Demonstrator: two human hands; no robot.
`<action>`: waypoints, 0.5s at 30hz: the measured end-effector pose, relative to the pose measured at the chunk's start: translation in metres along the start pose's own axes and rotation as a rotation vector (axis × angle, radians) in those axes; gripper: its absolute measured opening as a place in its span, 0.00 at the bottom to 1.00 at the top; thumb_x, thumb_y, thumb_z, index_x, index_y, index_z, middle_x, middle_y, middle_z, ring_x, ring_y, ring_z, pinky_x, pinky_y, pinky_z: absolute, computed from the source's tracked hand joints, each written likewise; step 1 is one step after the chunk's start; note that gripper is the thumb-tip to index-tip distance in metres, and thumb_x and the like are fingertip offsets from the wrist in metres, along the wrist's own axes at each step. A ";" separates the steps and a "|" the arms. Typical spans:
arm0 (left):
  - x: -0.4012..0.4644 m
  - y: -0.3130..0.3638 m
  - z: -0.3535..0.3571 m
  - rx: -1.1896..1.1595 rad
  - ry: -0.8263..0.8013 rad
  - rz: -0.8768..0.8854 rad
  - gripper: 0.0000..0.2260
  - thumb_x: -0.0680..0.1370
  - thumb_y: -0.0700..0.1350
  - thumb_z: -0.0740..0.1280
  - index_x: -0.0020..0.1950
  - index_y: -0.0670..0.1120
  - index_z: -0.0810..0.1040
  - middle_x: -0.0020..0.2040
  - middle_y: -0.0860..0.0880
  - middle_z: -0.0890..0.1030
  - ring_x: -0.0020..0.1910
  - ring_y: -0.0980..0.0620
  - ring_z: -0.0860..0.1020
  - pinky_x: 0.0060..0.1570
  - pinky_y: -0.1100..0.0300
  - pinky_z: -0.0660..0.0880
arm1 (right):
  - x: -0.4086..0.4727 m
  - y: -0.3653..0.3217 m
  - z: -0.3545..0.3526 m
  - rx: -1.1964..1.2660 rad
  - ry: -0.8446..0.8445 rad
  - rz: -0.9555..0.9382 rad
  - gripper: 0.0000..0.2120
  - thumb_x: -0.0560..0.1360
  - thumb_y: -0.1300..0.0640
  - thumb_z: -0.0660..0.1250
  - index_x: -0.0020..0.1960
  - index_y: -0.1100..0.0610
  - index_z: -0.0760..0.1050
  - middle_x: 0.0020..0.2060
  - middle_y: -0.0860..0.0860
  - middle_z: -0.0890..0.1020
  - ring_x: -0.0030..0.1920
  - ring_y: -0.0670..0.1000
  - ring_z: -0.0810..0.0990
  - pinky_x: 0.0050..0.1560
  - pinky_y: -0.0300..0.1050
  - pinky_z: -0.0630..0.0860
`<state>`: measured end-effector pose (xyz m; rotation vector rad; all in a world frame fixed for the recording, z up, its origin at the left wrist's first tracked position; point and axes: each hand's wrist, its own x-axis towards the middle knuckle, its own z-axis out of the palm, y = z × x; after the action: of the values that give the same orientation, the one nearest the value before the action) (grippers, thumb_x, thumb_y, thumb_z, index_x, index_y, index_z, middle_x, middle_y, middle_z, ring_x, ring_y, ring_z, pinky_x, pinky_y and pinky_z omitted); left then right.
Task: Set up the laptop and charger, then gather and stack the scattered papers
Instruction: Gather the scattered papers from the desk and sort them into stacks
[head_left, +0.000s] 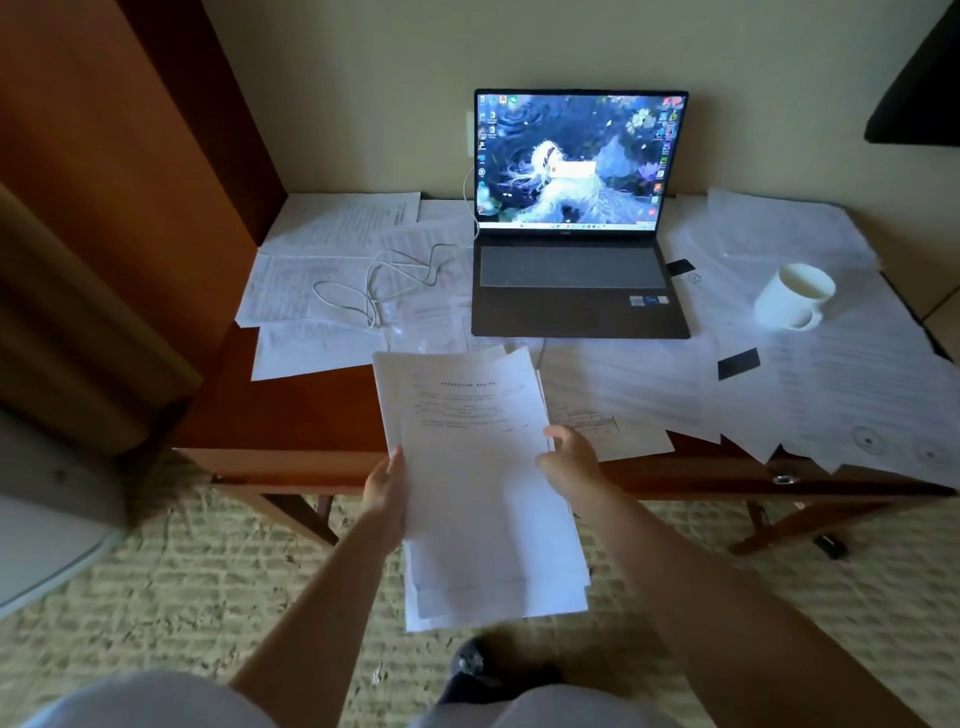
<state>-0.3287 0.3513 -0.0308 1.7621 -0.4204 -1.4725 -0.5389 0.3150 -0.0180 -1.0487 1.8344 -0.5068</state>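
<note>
my left hand (383, 486) and right hand (569, 454) grip the paper stack (483, 467) by its sides, over the tabletop's (291, 415) front edge | risk: uneven sheets slide out, fingers clamp only mid-stack

Both arms reach forward, left hand (385, 486) and right hand (569, 453) gripping between them.

Wooden desk (291, 415), beige carpet (208, 571).

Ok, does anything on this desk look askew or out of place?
Yes. The white ceramic mug lies tipped on its side on loose white paper sheets right of the open dark laptop; no spill shows. Sheets overhang the wooden desk's front edge, unstacked.
</note>
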 end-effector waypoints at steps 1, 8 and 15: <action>0.003 0.001 0.002 0.023 0.005 0.021 0.12 0.82 0.51 0.58 0.52 0.44 0.76 0.49 0.41 0.81 0.48 0.41 0.80 0.53 0.42 0.78 | -0.002 -0.001 0.002 -0.080 0.021 -0.061 0.24 0.74 0.68 0.59 0.70 0.57 0.68 0.63 0.54 0.74 0.60 0.55 0.75 0.53 0.44 0.75; 0.024 0.010 0.002 0.161 -0.032 0.075 0.08 0.80 0.42 0.63 0.57 0.41 0.75 0.51 0.42 0.81 0.49 0.40 0.80 0.52 0.42 0.78 | 0.011 -0.003 0.036 -0.306 0.111 -0.194 0.34 0.74 0.67 0.59 0.76 0.52 0.53 0.70 0.54 0.67 0.68 0.56 0.68 0.67 0.50 0.70; 0.028 0.017 0.003 0.236 -0.073 0.152 0.12 0.75 0.33 0.66 0.56 0.43 0.74 0.51 0.43 0.80 0.48 0.43 0.80 0.40 0.54 0.78 | 0.027 -0.003 0.048 -0.164 0.184 -0.125 0.32 0.73 0.69 0.59 0.75 0.55 0.56 0.68 0.55 0.69 0.66 0.56 0.70 0.64 0.52 0.72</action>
<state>-0.3202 0.3200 -0.0373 1.8163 -0.7758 -1.4287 -0.5015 0.2953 -0.0528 -1.2690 2.0070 -0.5498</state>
